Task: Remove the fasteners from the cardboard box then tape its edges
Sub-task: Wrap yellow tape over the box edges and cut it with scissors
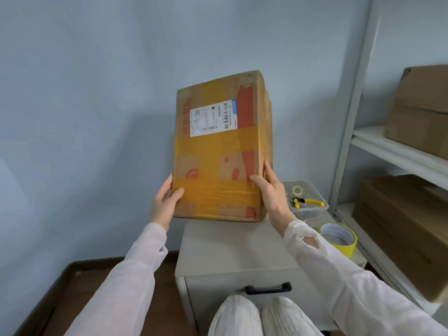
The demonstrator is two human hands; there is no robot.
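Note:
A brown cardboard box (218, 151) with yellow tape bands, red print and a white shipping label stands tall above the small grey cabinet (232, 253), its lower edge at the cabinet's back. My left hand (164, 202) grips its lower left edge, thumb on the front face. My right hand (271, 195) grips the lower right edge, thumb on the front and fingers along the side. A roll of yellow tape (339, 236) lies on the cabinet's right side. Yellow-handled pliers (308, 202) lie in a clear plastic tray (322, 207) behind the roll.
A white metal shelf rack (397, 151) stands at the right with large cardboard boxes (421, 110) on its levels. A blue-grey wall is behind. The cabinet has a drawer with a black handle (268, 288). My knees (261, 316) are right in front of it.

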